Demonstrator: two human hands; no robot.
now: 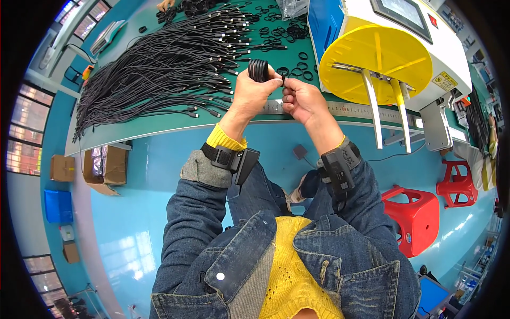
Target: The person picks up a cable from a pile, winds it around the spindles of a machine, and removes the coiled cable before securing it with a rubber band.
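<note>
My left hand is closed around a coiled black cable, its loops stacked upright above the thumb. Close beside it, my right hand has thumb and forefinger pinched on a small black piece at the coil's right side. Whether that piece is a cable end or a band I cannot tell. Both hands are over the front edge of the green-topped table, above a steel ruler. Left of them lies a large spread of black cables, their plug ends pointing right.
Small black rings are scattered behind my hands. At the right stands a white and blue machine with a yellow disc and protruding metal rods. Another person's hand shows at the far edge. Red stools stand at the lower right.
</note>
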